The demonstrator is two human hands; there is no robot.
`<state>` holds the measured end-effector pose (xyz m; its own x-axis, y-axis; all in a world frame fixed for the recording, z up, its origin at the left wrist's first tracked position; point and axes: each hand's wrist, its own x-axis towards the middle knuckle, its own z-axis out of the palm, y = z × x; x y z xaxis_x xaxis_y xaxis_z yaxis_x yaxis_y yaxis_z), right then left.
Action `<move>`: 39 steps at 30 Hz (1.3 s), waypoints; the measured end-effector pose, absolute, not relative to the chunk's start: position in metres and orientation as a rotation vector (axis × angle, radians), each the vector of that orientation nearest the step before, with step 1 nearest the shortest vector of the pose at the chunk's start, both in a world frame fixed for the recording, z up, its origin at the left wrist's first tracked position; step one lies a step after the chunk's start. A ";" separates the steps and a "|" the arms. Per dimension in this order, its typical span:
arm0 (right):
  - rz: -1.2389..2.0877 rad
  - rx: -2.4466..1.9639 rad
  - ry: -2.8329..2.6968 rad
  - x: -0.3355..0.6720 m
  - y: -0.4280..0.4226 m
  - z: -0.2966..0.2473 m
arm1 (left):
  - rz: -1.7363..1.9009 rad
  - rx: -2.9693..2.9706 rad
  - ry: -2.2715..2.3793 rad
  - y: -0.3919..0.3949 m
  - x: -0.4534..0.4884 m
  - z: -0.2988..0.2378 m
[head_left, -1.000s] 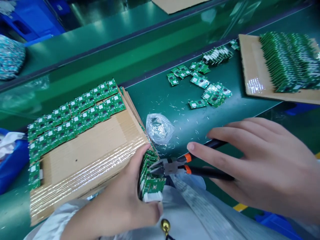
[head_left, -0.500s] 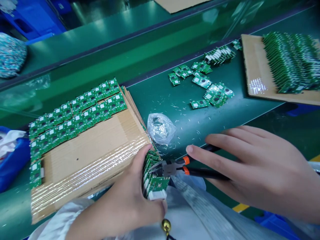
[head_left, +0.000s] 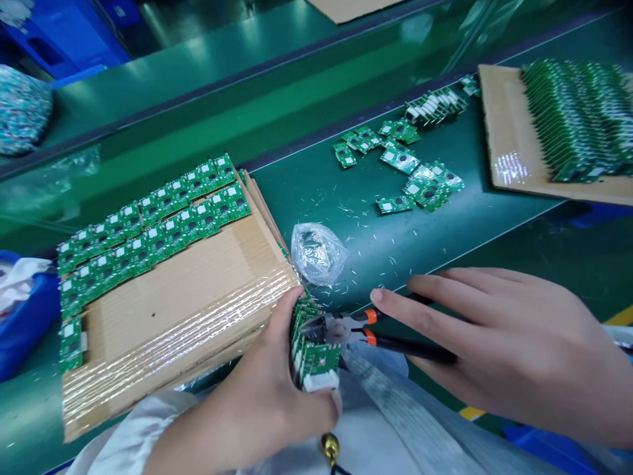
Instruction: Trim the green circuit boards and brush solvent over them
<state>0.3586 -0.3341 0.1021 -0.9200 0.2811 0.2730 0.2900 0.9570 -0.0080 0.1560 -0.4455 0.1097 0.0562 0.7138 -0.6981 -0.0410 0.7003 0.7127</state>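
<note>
My left hand (head_left: 270,396) is closed round a stack of small green circuit boards (head_left: 320,361) with white connectors, just off the right corner of the cardboard. In my right hand (head_left: 509,343) is a pair of cutting pliers (head_left: 341,330) with black handles and orange bands. The jaws lie against the stack's upper side; whether they grip a lead, I cannot make out. My index finger stretches along the upper handle. Beside the stack, a clear plastic bag (head_left: 319,254) sits on the green bench, with many tiny clipped leads scattered round it.
At left, rows of circuit boards (head_left: 158,241) lie on stacked cardboard sheets (head_left: 198,290). Loose boards (head_left: 428,188) are spread further back on the bench. More boards stand densely packed on a cardboard sheet (head_left: 507,142) at right. A blue bin (head_left: 30,330) stands at far left.
My left hand and the board stack have shifted slightly right. The pliers stay at the stack, and my right hand has dipped a little, with its fingers still around the handles.
</note>
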 end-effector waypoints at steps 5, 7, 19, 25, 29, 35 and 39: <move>-0.006 -0.501 -2.854 0.359 -0.337 0.104 | 0.636 0.444 1.316 -0.446 0.156 0.106; 0.033 -0.524 -2.858 0.359 -0.338 0.103 | 0.660 0.417 1.264 -0.446 0.154 0.105; -0.136 -0.453 -2.881 0.366 -0.330 0.114 | 0.535 0.648 1.320 -0.457 0.146 0.103; -0.179 -0.524 -2.876 0.374 -0.325 0.113 | 0.454 0.908 1.503 -0.473 0.141 0.099; -0.180 -0.419 -2.844 0.367 -0.328 0.113 | 0.510 1.099 1.485 -0.481 0.138 0.098; -0.120 -0.403 -2.821 0.362 -0.334 0.117 | 0.545 1.316 1.435 -0.482 0.136 0.098; -0.123 -0.362 -2.810 0.362 -0.333 0.119 | 0.529 1.353 1.469 -0.483 0.133 0.095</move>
